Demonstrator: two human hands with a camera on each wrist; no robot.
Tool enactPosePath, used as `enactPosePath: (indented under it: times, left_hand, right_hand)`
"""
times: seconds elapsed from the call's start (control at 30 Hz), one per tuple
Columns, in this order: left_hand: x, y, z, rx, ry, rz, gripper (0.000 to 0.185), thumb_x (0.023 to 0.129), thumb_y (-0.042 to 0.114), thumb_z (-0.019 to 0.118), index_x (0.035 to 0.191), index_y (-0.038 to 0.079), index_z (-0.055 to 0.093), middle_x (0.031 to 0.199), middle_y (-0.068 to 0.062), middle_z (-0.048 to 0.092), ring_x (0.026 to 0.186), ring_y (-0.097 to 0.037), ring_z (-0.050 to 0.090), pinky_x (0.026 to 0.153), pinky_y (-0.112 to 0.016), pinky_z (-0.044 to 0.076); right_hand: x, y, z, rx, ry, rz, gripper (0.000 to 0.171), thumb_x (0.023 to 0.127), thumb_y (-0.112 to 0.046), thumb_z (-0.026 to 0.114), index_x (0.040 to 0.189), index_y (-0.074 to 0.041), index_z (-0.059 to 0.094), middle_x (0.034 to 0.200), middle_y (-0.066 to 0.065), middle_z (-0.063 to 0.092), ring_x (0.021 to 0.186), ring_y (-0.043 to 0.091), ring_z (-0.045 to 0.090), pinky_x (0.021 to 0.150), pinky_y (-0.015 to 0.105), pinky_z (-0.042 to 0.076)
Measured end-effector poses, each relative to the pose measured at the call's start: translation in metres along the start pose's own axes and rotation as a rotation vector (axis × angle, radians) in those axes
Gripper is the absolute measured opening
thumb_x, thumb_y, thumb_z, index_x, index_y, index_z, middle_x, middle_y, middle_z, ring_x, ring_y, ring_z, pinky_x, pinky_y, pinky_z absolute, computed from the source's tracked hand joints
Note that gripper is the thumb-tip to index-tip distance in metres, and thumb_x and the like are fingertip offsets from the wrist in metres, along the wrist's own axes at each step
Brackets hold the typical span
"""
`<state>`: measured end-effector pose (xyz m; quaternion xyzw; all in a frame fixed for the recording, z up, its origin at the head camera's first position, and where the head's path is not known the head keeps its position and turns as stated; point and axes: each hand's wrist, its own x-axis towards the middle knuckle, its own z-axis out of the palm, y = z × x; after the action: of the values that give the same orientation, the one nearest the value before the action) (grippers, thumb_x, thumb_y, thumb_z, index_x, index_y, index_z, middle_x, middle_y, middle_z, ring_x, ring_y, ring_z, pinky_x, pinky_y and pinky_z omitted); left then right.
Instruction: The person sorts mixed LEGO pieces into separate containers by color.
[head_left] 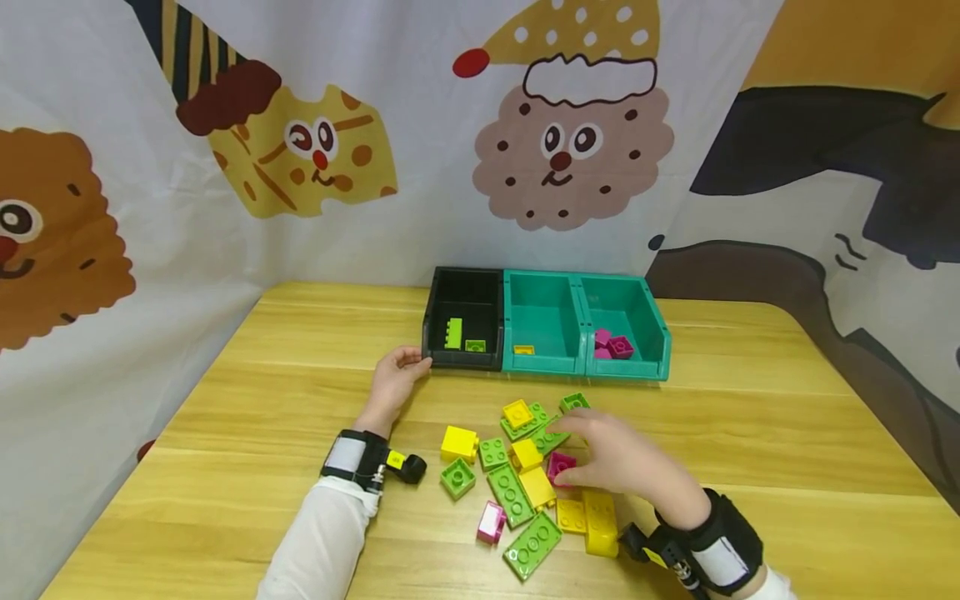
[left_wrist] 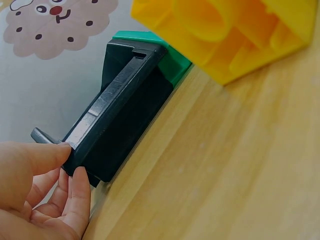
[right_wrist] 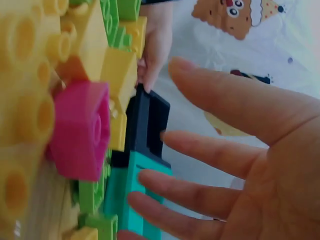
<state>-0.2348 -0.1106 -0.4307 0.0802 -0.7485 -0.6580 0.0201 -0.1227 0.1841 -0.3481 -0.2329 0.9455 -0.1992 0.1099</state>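
Observation:
My left hand (head_left: 393, 385) grips the front left corner of the black bin (head_left: 463, 361). In the left wrist view the thumb lies on the bin's rim and a fingertip is against its side. Over the right part of a pile of toy building bricks hovers my right hand (head_left: 626, 457), its fingers spread and nothing held. Nearest to it is a magenta brick (right_wrist: 80, 132), lying among yellow bricks (head_left: 537, 487) and green bricks (head_left: 512, 493). The right wrist view shows the palm and fingers apart from that brick.
Two joined teal bins (head_left: 546, 367) adjoin the black bin. Green bricks (head_left: 453, 333) lie in the black bin, a yellow brick (head_left: 523, 350) in the middle one, magenta bricks (head_left: 619, 347) in the right one. A pink-and-white brick (head_left: 491, 523) sits nearer me. A printed cloth hangs behind the table.

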Motion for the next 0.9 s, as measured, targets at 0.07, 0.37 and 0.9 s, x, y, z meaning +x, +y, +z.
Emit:
enactPosePath:
  times: [0.07,0.37,0.9]
  left_hand:
    - [0.0,0.0,0.0,0.005,0.003,0.004,0.026,0.089,0.008,0.063,0.112,-0.003,0.06,0.107,-0.016,0.06,0.097,-0.022,0.055,0.077,-0.02,0.047]
    - [0.001,-0.001,0.001,0.007,-0.001,0.002,0.027,0.089,0.009,0.064,0.114,-0.003,0.059,0.109,-0.017,0.06,0.098,-0.022,0.055,0.079,-0.021,0.047]
    - [0.003,-0.002,0.001,-0.012,0.0,0.0,0.025,0.088,0.006,0.064,0.111,-0.004,0.06,0.102,-0.014,0.06,0.087,-0.014,0.056,0.076,-0.02,0.047]
  right_hand:
    - [0.0,-0.002,0.003,-0.013,-0.056,-0.003,0.049,0.072,-0.029,0.082,0.115,-0.01,0.066,0.117,0.011,0.063,0.102,0.028,0.059,0.085,0.046,0.052]
    - [0.002,-0.005,0.013,-0.004,-0.142,0.062,0.048,0.069,-0.021,0.084,0.113,-0.011,0.067,0.114,0.008,0.064,0.099,0.024,0.059,0.083,0.043,0.053]
    - [0.008,-0.006,0.024,-0.009,-0.127,0.09,0.042,0.071,-0.006,0.081,0.11,-0.005,0.066,0.111,0.009,0.066,0.1,0.024,0.06,0.085,0.045,0.052]
